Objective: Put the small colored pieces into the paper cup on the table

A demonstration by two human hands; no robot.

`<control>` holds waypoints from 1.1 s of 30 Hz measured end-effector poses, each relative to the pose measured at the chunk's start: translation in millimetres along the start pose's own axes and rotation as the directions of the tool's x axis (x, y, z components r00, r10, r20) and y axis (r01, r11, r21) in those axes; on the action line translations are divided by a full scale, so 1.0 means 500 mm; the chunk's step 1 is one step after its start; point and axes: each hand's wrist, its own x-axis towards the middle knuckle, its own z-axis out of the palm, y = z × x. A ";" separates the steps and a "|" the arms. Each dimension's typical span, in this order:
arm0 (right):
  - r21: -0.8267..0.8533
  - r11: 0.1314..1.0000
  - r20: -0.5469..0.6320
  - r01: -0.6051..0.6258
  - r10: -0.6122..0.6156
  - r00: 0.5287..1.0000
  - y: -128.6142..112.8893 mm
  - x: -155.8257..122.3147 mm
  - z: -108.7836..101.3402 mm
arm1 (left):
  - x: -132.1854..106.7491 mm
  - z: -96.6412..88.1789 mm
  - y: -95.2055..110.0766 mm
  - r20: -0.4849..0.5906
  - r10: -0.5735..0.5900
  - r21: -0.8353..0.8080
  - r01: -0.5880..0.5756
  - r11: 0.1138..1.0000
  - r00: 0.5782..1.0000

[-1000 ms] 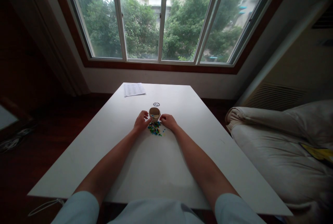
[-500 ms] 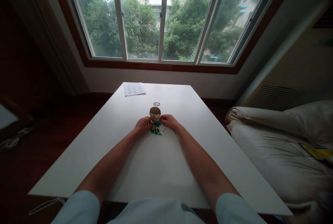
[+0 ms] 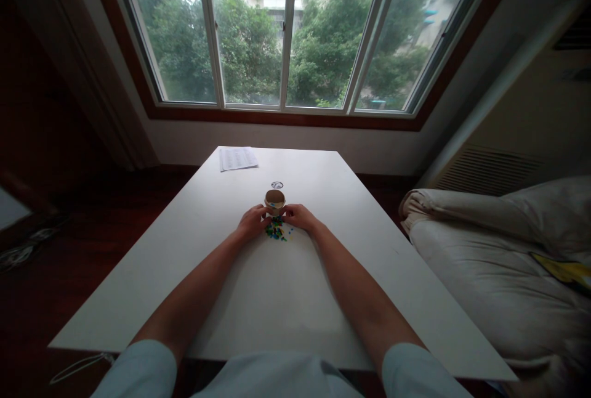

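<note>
A small brown paper cup (image 3: 274,198) stands upright on the white table (image 3: 277,287), with a few coloured bits inside. Just in front of it lies a little heap of small coloured pieces (image 3: 276,230), green, blue and yellow. My left hand (image 3: 253,223) rests at the heap's left edge, fingers curled toward the pieces. My right hand (image 3: 298,217) rests at the heap's right edge, fingers curled in the same way. The fingertips of both hands nearly meet over the heap below the cup. What they pinch, if anything, is too small to see.
A printed sheet of paper (image 3: 237,158) lies at the table's far left corner. A small round disc (image 3: 277,185) lies behind the cup. A sofa with a pale cover (image 3: 498,262) stands to the right. A large window (image 3: 286,34) fills the wall ahead.
My left hand has come down from beside the cup's rim to the heap. Both hands have drawn closer together over the coloured pieces.
</note>
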 end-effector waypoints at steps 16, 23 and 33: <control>0.084 0.996 -0.001 -0.016 0.016 1.000 0.001 0.003 0.011 | 0.006 -0.055 -0.005 0.265 0.186 0.040 -0.203 0.978 0.946; 0.096 0.993 -0.044 -0.075 0.080 0.996 0.002 0.004 0.017 | 0.005 -0.063 0.008 0.263 0.155 0.045 -0.172 0.984 0.952; 0.039 0.996 -0.204 -0.083 0.089 0.975 -0.006 0.001 0.023 | 0.005 -0.065 0.021 0.280 0.160 0.089 -0.191 0.977 0.947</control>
